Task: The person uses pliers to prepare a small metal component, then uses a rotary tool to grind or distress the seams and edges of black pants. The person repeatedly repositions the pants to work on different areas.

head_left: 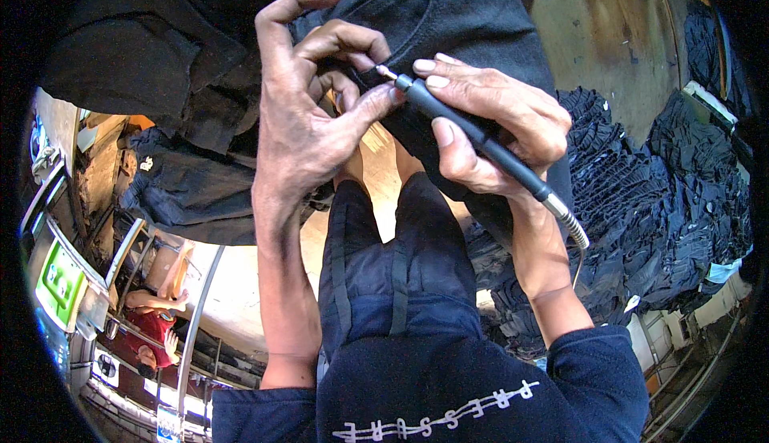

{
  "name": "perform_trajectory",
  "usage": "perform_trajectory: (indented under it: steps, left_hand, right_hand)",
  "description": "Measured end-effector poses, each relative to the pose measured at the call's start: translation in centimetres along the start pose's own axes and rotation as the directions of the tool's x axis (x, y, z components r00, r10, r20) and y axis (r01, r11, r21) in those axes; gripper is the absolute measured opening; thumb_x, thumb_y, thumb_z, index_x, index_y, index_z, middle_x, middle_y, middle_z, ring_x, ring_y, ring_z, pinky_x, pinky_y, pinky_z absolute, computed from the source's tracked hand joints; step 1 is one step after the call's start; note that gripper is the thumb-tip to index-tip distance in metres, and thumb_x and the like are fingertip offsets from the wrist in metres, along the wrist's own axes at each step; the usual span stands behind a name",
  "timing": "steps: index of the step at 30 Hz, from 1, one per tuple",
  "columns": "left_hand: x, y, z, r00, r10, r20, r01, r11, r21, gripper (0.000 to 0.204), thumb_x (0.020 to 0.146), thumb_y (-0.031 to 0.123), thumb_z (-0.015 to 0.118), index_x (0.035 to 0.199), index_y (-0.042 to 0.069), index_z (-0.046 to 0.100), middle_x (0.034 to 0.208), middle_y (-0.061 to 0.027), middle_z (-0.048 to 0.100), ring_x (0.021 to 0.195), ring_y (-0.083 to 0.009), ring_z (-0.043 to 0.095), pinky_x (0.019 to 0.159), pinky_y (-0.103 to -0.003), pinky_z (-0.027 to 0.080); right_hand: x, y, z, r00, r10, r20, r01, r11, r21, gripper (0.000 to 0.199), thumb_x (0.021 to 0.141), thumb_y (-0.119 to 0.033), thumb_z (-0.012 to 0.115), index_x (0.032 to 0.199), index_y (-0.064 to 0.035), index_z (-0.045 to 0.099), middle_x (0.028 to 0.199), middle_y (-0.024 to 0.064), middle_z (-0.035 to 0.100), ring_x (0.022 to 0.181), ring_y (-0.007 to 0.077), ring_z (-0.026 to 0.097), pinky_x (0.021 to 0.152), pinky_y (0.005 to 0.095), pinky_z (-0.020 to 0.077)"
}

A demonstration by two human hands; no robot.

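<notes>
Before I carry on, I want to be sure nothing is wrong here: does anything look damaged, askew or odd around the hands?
Nothing stands out. The right hand holds the black rotary tool with its tip against the dark jeans, which the left hand pinches. No tear shows.

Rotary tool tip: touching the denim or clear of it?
Touching, as far as it shows: the rotary tool in the right hand meets the dark jeans edge pinched by the left hand.
</notes>
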State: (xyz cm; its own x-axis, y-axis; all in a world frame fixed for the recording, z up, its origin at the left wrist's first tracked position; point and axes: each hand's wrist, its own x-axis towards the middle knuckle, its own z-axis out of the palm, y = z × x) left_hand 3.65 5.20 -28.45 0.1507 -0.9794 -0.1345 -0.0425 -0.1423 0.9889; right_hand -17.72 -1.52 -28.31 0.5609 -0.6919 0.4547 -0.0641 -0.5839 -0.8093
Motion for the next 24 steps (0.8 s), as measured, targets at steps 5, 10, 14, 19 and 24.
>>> perform_trajectory:
  steps: [5,10,14,19,24]
  left_hand:
    - [0.1,0.6,0.2,1.000,-0.014,-0.005,0.014,1.000,-0.005,0.089,0.083,-0.003,0.090,0.150,0.007,0.032,0.110,-0.0105,0.075,0.094,-0.0099,0.067,0.067,-0.018,0.051]
    - [-0.1,0.3,-0.1,1.000,-0.021,0.014,0.021,1.000,-0.014,0.091,0.085,-0.006,0.089,0.152,0.009,0.029,0.117,-0.0135,0.074,0.094,-0.0085,0.065,0.068,-0.017,0.051]
    - [-0.8,0.8,0.9,0.997,-0.040,-0.073,0.045,0.996,0.071,0.093,0.082,0.007,0.095,0.151,0.009,0.033,0.123,-0.0113,0.073,0.099,-0.0126,0.066,0.075,-0.023,0.053]
    - [-0.7,6.4,4.3,0.965,0.253,-0.065,-0.091,0.560,0.824,0.121,0.064,0.051,0.102,0.159,0.007,0.041,0.149,-0.0180,0.060,0.139,-0.0369,0.052,0.118,-0.052,0.040]
    - [4.2,8.3,5.6,0.994,0.105,-0.007,-0.034,0.388,0.921,0.135,0.055,0.057,0.103,0.158,-0.003,0.039,0.150,-0.0334,0.049,0.142,-0.0505,0.046,0.116,-0.058,0.043]
  right_hand:
    - [-0.1,-0.1,-0.1,0.999,0.030,-0.042,-0.031,0.999,-0.028,0.025,0.086,-0.006,0.077,0.103,0.0114,0.076,0.097,0.0273,0.080,0.099,0.0389,0.082,0.096,0.0514,0.0653]
    - [-0.7,0.0,-0.3,0.990,0.040,-0.132,-0.048,0.997,-0.056,0.025,0.089,-0.007,0.075,0.106,0.0113,0.073,0.103,0.0282,0.080,0.100,0.0384,0.081,0.096,0.0487,0.0650]
    - [-1.9,-0.5,-0.8,0.907,0.199,-0.371,-0.180,0.980,0.086,0.039,0.109,-0.016,0.059,0.139,0.0086,0.054,0.111,0.0296,0.076,0.107,0.0411,0.078,0.101,0.0538,0.0616]
    - [-5.7,-2.0,-5.5,0.757,0.342,-0.556,-0.428,0.903,-0.027,0.028,0.110,-0.026,0.067,0.123,-0.0017,0.072,0.117,0.0162,0.079,0.114,0.0272,0.074,0.103,0.0395,0.0564]
    - [-14.0,-7.2,-9.9,0.735,0.465,-0.494,-0.628,0.741,-0.236,0.049,0.082,-0.016,0.094,0.125,-0.0076,0.070,0.123,0.0208,0.075,0.127,0.0395,0.069,0.109,0.0452,0.0546]
